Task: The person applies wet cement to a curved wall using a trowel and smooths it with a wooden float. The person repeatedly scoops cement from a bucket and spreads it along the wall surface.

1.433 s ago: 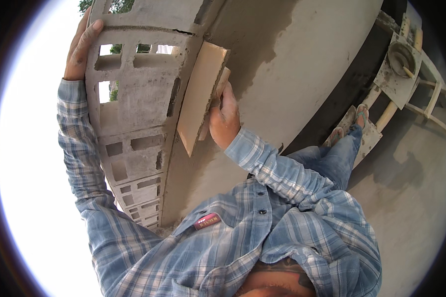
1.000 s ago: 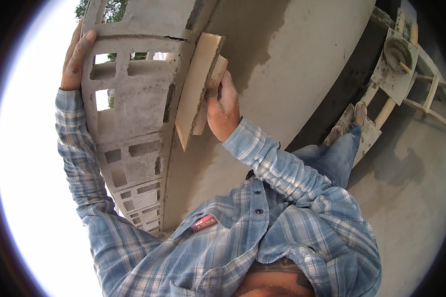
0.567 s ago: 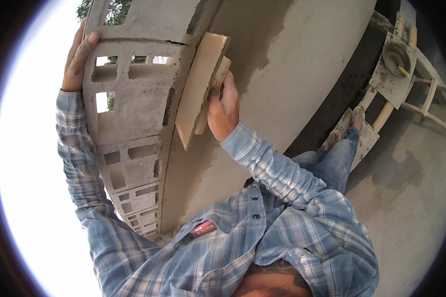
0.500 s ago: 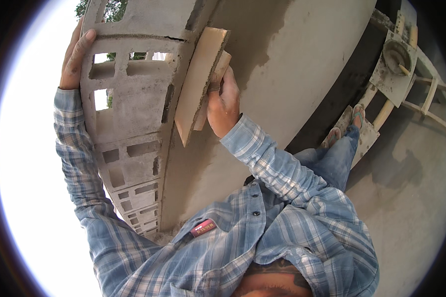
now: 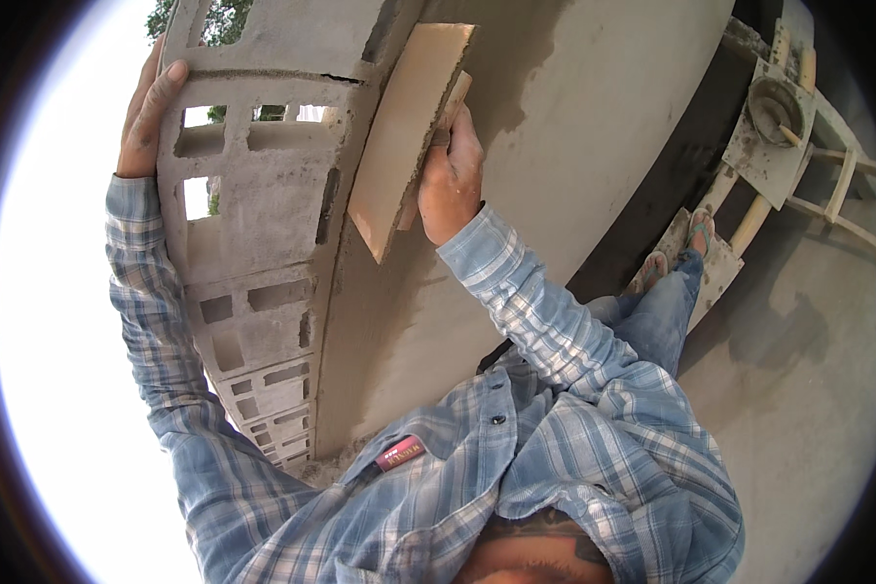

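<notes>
My right hand point(image 5: 450, 185) is wrapped round the handle of a plasterer's float point(image 5: 409, 136), a long pale flat board with a dark gritty edge. Its flat face is turned toward the openwork blocks, and its long edge lies close to the ledge beside them; whether it touches cannot be made out. At the upper left, my left hand point(image 5: 149, 112) grips the outer edge of the grey concrete vent blocks point(image 5: 263, 190). The thumb lies on the near face, while most of the other fingers are hidden behind the edge.
Smooth grey plaster, the wall point(image 5: 594, 127), has a darker damp band point(image 5: 496, 68) beside the blocks. My feet stand on a plank point(image 5: 715, 277) of a wooden scaffold at right. A round mortar-stained bowl point(image 5: 777, 107) sits on a board there. Bright open air lies left.
The float in my right hand has moved up and slightly right along the blocks, and more of its flat face shows. My left hand has kept its hold.
</notes>
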